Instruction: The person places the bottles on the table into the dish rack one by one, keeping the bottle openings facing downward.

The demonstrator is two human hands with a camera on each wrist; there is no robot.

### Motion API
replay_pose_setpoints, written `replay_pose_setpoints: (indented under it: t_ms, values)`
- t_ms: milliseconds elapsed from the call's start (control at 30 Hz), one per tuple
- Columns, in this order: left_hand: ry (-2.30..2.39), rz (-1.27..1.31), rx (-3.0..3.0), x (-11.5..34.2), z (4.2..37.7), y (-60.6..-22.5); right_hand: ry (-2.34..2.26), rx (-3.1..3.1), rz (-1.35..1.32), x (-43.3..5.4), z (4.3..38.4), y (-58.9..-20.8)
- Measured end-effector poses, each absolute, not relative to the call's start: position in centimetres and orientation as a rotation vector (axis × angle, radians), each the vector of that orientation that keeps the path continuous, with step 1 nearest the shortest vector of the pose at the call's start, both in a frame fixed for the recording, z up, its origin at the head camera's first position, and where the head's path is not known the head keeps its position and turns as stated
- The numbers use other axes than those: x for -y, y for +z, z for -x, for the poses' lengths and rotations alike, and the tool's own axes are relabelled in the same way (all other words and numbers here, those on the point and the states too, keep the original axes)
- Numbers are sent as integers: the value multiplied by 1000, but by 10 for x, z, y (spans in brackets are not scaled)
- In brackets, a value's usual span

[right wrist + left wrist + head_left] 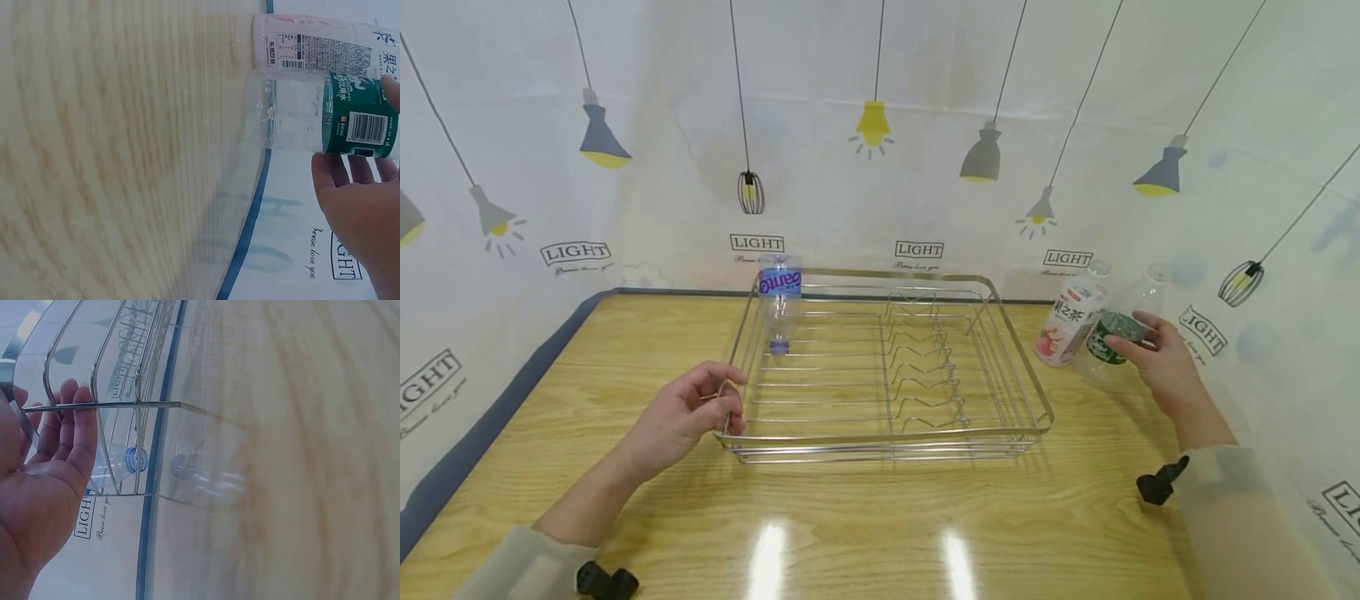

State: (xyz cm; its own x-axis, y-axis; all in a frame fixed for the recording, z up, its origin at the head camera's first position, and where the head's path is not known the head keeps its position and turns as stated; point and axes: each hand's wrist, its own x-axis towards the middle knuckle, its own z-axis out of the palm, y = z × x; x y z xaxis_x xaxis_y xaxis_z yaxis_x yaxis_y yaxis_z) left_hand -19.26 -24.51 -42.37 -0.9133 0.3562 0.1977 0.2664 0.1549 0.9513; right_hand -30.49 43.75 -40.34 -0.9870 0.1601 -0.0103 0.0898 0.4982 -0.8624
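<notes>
Through the head view I have the wire rack (887,439) in the middle of the wooden table (820,517). At the rack's 8 o'clock corner, the left hand (685,412) grips the frame, its fingers bent round the metal. Out at 3 o'clock from the rack, I see the right hand (1165,362) clamped on the green-labelled bottle (1108,327), thumb across the near side of the label. The pink-and-white bottle (1067,321) stands just beside it, toward 10 o'clock. Within the rack's outline, also toward 10 o'clock, is the purple-labelled bottle (781,308), upside down with its neck lowest. Toward 12 o'clock my picture fills with a lamp-print backdrop (820,125).

On the left wrist view, the hand sits at 9 o'clock, fingertips close together and hooked behind the rack's wires, which run up toward 11 o'clock. The blue neck of the purple-labelled bottle shows past the wires at 9 o'clock; the tabletop fills the 3 o'clock side.

On the right wrist view, I get the green-labelled bottle near 3 o'clock, barcode toward me. Fingers pass behind it from 4 o'clock, slightly spread, and the thumb lies over the label. The pink-and-white bottle is at 2 o'clock.
</notes>
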Motion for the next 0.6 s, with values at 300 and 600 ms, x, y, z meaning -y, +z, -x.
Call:
replay_pose_setpoints:
  t_ms: [300,600]
  values:
    - [1902,-649,-2314,245,193,-424,1547,2633,201,-441,293,-399]
    - [1868,-633,-2333,247,193,-424,1450,2619,117,-438,275,-383]
